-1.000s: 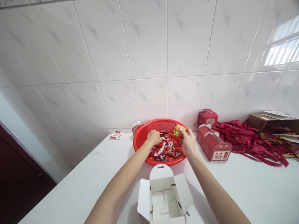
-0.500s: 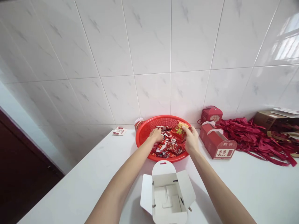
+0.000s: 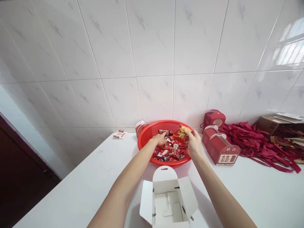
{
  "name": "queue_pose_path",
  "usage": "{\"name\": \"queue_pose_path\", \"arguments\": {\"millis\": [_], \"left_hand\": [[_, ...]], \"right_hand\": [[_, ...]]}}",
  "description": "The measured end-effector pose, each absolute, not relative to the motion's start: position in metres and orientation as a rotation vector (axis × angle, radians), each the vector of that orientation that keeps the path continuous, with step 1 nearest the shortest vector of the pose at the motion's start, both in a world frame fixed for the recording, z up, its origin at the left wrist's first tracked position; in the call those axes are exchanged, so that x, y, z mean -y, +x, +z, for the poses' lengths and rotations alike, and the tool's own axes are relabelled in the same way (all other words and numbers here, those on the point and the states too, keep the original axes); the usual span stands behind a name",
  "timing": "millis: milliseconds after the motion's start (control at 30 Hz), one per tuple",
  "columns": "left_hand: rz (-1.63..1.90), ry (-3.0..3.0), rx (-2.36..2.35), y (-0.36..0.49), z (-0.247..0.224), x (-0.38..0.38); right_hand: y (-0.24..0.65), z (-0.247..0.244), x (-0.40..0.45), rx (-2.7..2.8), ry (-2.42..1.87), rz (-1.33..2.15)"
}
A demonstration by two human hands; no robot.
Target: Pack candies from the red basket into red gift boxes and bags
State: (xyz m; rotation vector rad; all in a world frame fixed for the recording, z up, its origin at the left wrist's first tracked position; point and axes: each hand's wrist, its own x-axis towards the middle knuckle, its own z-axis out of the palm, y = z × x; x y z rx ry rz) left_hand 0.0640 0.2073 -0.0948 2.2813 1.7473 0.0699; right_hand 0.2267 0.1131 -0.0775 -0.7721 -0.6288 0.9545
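A round red plastic basket sits on the white counter, heaped with red wrapped sweet packets. My left hand rests on the packets inside the basket, its fingers down among them. At the basket's far right, my right hand pinches a yellow-edged packet between fingers and thumb. An open white cardboard gift box stands on the counter between my forearms, nearer to me than the basket, with nothing visible inside.
Two red gift boxes stand right of the basket, beside a tangle of dark red ribbons. A cardboard carton sits at the far right. A small printed card lies left of the basket, against the tiled wall.
My left hand has shifted slightly right across the packets. My right hand still pinches the yellow-edged packet. The view has swung a little, and the packets have settled slightly.
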Motion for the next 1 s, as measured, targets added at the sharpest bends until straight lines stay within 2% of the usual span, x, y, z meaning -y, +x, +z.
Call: {"name": "queue_pose_path", "arguments": {"millis": [733, 1000], "left_hand": [[0.155, 2.345, -1.475, 0.058, -0.107, -0.218], [0.475, 2.049, -1.368, 0.049, -0.092, -0.208]], "right_hand": [[0.226, -0.072, -0.109, 0.602, -0.767, 0.974], [0.228, -0.079, -0.116, 0.592, -0.77, 0.948]]}}
